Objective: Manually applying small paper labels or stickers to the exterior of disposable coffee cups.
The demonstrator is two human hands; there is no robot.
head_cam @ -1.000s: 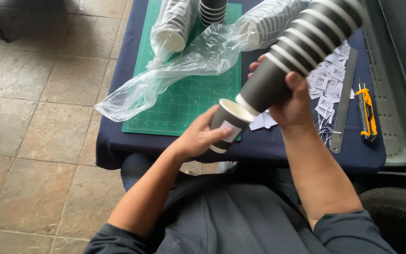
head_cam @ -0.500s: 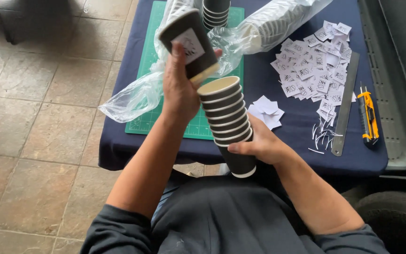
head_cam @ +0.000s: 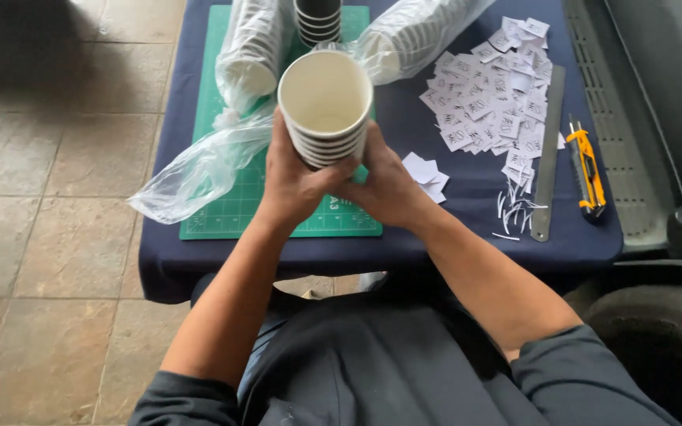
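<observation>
Both my hands wrap around an upright stack of paper cups [head_cam: 325, 102] with white insides and dark ribbed walls, held above the green cutting mat [head_cam: 222, 213]. My left hand [head_cam: 294, 177] grips the stack's left side. My right hand [head_cam: 384, 185] clasps its lower right side. The top cup's mouth faces the camera and is empty.
A small table with a dark blue cloth [head_cam: 467, 237] carries cup stacks in clear plastic sleeves [head_cam: 250, 55], an empty plastic sleeve [head_cam: 199, 170], a pile of small paper labels [head_cam: 495, 99], a metal ruler [head_cam: 548, 154] and a yellow utility knife [head_cam: 586, 170]. Tiled floor lies left; a tyre [head_cam: 665, 339] right.
My left hand had a single cup raised apart from the stack; now that cup sits on the stack and both hands hold the stack upright together.
</observation>
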